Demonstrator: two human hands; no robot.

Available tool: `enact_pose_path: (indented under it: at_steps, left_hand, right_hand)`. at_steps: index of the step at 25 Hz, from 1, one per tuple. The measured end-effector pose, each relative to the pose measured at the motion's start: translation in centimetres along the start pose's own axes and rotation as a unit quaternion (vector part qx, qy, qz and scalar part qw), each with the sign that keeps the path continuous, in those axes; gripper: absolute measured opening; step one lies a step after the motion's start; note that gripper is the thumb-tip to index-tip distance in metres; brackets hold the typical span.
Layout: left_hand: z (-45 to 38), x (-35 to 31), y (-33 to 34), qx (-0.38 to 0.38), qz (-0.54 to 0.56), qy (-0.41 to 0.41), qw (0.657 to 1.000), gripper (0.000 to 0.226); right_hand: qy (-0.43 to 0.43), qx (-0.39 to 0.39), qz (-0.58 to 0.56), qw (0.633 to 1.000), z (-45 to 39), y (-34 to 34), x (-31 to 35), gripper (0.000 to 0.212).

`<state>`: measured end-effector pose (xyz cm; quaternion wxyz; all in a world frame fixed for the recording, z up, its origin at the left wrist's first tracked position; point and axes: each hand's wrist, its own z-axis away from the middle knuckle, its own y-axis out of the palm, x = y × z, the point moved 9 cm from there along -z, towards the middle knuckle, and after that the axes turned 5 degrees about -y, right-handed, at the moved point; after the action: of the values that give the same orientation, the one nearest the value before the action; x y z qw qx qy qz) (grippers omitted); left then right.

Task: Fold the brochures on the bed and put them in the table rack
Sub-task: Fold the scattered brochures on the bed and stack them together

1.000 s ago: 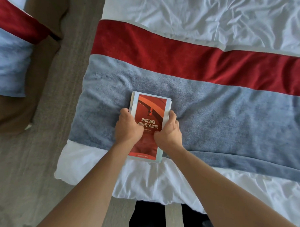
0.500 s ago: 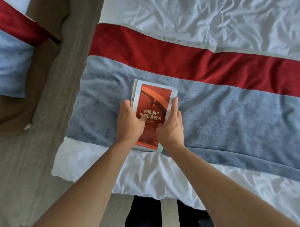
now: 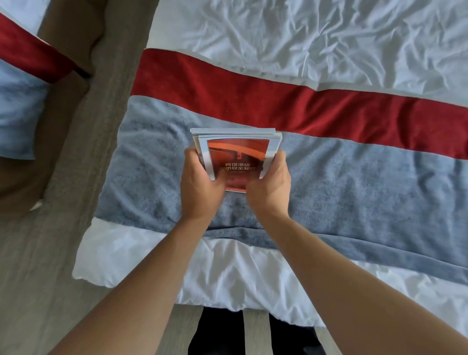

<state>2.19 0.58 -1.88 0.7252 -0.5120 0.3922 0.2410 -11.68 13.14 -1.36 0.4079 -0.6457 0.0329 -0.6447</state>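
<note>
A stack of folded brochures with a red-orange cover and white Chinese lettering is tilted up off the grey-blue part of the bed runner. My left hand grips the stack's left side and my right hand grips its right side. Several page edges show at the top of the stack. The lower part of the cover is hidden behind my fingers. No table rack is in view.
The bed has a white rumpled sheet beyond a red band of the runner. A carpeted aisle runs along the left, with a second bed at the far left. My dark trouser legs stand at the bed's foot.
The brochures lay flat on the runner under both hands; now both hands have gripped their sides and lifted the stack, tilting its top edge up and away.
</note>
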Motion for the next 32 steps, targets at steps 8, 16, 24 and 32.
enact_pose_path:
  at_steps: [8, 16, 24, 32]
  left_hand:
    - [-1.5, -0.7, -0.4, 0.005, 0.012, -0.008, 1.000, 0.038]
    - [-2.6, -1.0, 1.0, 0.104, -0.119, 0.036, 0.987, 0.090]
    - [-2.3, -0.4, 3.2, 0.152, -0.173, 0.102, 0.968, 0.065]
    - [-3.5, -4.1, 4.0, 0.156, -0.176, 0.102, 0.967, 0.065]
  right_hand:
    - [0.017, -0.004, -0.007, 1.000, -0.8, 0.3, 0.7, 0.028]
    - [-0.007, 0.092, 0.056, 0.994, -2.3, 0.8, 0.0, 0.079]
    - [-0.017, 0.141, 0.089, 0.986, -2.4, 1.4, -1.7, 0.082]
    - [-0.022, 0.149, 0.084, 0.985, -4.2, -1.2, 0.1, 0.085]
